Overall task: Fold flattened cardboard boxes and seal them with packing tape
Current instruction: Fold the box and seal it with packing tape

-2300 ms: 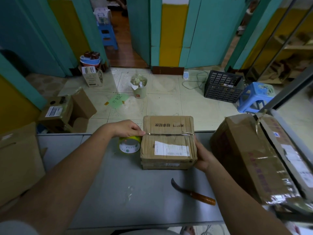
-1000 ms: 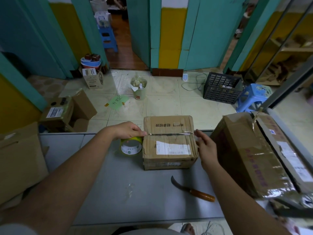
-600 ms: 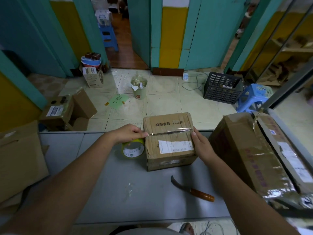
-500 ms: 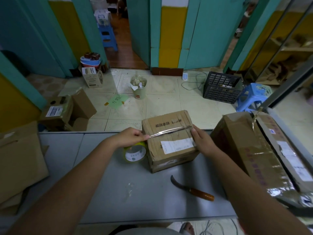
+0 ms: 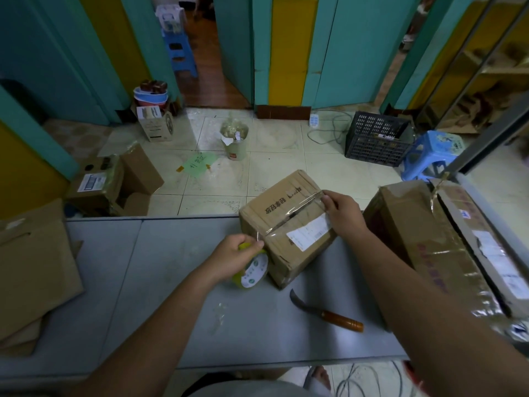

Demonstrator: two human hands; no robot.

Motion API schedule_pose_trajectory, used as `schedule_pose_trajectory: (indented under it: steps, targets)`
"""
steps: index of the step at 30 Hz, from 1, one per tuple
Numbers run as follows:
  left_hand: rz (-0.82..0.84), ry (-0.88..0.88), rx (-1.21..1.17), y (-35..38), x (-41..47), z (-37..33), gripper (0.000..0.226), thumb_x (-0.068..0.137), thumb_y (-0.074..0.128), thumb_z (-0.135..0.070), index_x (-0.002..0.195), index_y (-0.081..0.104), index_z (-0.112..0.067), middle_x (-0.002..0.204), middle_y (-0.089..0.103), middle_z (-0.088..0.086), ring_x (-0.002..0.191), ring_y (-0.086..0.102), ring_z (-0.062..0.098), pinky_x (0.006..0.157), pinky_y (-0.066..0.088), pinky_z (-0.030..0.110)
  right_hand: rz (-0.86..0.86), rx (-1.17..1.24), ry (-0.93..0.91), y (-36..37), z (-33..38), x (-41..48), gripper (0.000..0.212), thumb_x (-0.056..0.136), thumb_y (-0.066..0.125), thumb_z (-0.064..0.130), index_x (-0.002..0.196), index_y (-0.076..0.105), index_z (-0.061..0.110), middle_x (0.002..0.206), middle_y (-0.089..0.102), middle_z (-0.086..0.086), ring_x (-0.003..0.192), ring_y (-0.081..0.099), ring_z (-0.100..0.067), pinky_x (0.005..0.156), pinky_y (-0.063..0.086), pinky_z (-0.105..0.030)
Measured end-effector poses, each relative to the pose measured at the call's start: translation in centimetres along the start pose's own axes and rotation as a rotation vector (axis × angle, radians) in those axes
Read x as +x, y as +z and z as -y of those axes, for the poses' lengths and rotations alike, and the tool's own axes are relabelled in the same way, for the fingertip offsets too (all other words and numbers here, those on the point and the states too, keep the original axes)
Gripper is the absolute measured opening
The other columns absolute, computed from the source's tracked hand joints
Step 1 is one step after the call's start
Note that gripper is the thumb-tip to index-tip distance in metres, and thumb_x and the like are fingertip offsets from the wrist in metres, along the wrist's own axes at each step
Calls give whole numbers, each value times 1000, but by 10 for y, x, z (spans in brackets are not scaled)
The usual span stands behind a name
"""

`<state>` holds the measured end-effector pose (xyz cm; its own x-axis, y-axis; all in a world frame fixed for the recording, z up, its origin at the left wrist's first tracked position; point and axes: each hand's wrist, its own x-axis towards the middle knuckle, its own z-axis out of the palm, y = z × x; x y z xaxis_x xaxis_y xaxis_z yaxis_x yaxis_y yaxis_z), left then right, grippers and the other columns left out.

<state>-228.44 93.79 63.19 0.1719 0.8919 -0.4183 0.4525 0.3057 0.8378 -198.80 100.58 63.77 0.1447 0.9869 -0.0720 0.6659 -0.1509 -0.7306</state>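
- Two bare hands work on one small cardboard box [image 5: 274,213], which stands turned at an angle on the grey table [image 5: 171,296], close to the table's far edge.
- Left hand [image 5: 234,257]: the fingers are curled round a yellow-green tape roll [image 5: 253,270] and grip it just beside the box's near-left corner.
- Strip of clear tape [image 5: 289,217]: it runs from the roll up over that corner and along the seam between the two top flaps, ending at the far right edge of the box.
- Right hand [image 5: 343,216]: it lies on the box top at the far end of the strip, with the fingers bent over the tape end. Whether they pinch it or only press it down cannot be told.
- White label [image 5: 309,233]: it is stuck on the top flap nearer the person, beside the seam.
- Knife [image 5: 329,313]: it has a curved blade and a wooden handle, and lies flat on the table near the box, apart from both hands.
- Large cardboard box [image 5: 423,253]: it stands at the right end of the table, beside the right forearm.
- Flattened cardboard [image 5: 31,270]: it lies stacked at the left end of the table.
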Motion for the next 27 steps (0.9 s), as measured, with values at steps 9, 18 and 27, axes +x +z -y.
schedule_pose_trajectory:
  steps: [9,18,27]
  targets:
    - [-75,-54,-112,29,-15,8,19,97,74,-38,109,70,-23,103,74,0,92,70,10,71,49,23,81,-242,-31,-1,6,28,35,107,40,49,132,64,43,113,74,8,110,66,-23,100,48,-53]
    - [-157,-100,-152,43,-9,1,24,96,75,-33,111,64,-17,103,71,2,88,66,10,69,46,24,-317,6,-124,9,-8,-91,37,108,44,23,144,52,16,134,54,-4,125,48,-14,108,41,-38]
    - [-99,-114,-133,33,-7,3,27,95,76,-37,112,65,-19,105,72,1,93,70,16,72,48,26,339,-470,216,57,-138,-196,50,78,79,55,121,57,42,118,50,8,112,51,-17,92,52,-37]
